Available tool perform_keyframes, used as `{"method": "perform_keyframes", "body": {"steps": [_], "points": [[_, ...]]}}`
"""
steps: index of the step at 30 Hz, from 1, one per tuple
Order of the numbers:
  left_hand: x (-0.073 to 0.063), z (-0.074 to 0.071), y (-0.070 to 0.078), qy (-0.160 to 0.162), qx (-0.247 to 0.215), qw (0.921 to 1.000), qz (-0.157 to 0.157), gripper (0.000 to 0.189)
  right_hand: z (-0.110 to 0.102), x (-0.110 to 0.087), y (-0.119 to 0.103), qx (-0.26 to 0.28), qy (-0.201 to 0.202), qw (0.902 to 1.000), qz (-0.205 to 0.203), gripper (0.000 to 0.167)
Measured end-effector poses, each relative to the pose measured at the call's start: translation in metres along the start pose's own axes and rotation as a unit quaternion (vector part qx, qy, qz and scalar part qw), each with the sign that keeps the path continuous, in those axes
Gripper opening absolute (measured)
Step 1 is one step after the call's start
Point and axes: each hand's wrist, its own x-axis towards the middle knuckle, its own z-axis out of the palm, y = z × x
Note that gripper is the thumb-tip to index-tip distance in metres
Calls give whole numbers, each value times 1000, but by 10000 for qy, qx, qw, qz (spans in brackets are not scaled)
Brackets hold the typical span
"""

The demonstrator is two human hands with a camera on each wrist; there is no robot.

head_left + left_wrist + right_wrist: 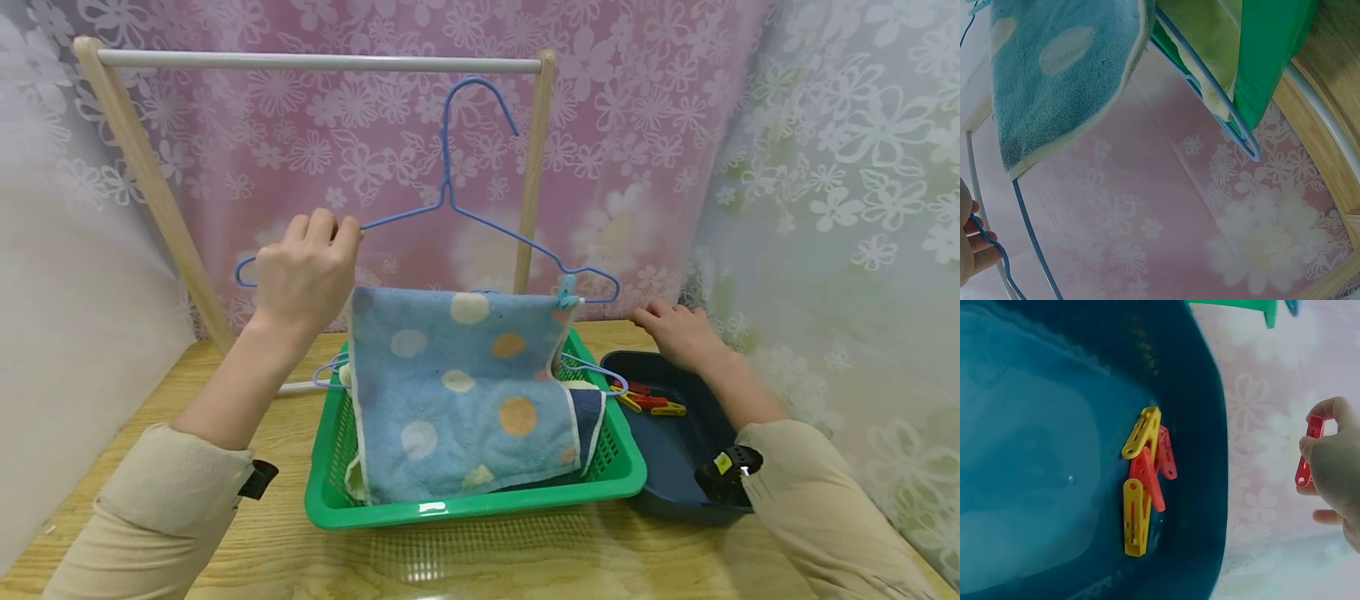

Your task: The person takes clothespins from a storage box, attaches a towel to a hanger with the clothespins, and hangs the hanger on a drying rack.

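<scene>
My left hand [307, 262] grips the left arm of a blue wire hanger [446, 154], holding it upright; its fingers curl round the wire in the left wrist view. A light-blue towel [442, 342] with white and orange dots hangs over the hanger's lower bar. A light-blue clothespin [566, 292] is clipped at the towel's upper right corner. My right hand [678, 333] is raised over the far edge of a dark basin [675, 458]. In the right wrist view it pinches a red clothespin [1309, 453] between thumb and fingers.
Several red and yellow clothespins [1137, 519] lie in the basin. A green basket [375, 512] under the towel holds more cloth and blue hangers [592, 367]. Behind it stands a wooden rack with a white rod [322, 61]. A flowered curtain [622, 167] closes off the back.
</scene>
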Motion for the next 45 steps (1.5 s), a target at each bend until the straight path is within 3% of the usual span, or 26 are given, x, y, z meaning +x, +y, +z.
{"method": "perform_keyframes", "body": {"steps": [5, 9, 14, 19, 22, 25, 29, 37, 41, 45], "points": [[0, 0, 0, 25, -11, 10000, -6, 26, -6, 2, 3, 301, 536, 9978, -256, 31], [1, 0, -1, 8, -18, 10000, -14, 26, -11, 4, 4, 202, 1184, 9913, -534, 33], [2, 1, -1, 51, -18, 10000, -40, 27, -20, 4, 3, -16, 1685, 9828, -751, 31], [2, 2, -2, 101, -48, 9999, -64, 29, -33, 2, -2, -299, 1943, 9776, -748, 32], [2, 2, -3, 120, -50, 9999, -59, 28, -42, 0, -6, -91, 2127, 9750, -634, 38], [3, 2, -4, 157, -23, 9999, -62, 26, -50, -2, -8, 269, 2708, 9587, -827, 40], [3, 2, -6, 142, -20, 9999, -65, 23, -61, -4, -12, 450, 3646, 9212, -1282, 38], [3, 1, -8, -35, 19, 10000, -60, 22, -87, -7, -36, 531, 4160, 8952, -1505, 15], [3, 2, -8, -30, 12, 10000, -53, 22, -98, -5, -54, 867, 4488, 8738, -1659, 32], [3, 1, -7, -55, 10, 10000, -48, 23, -107, -2, -72, 1140, 4873, 8487, -1710, 35]]}}
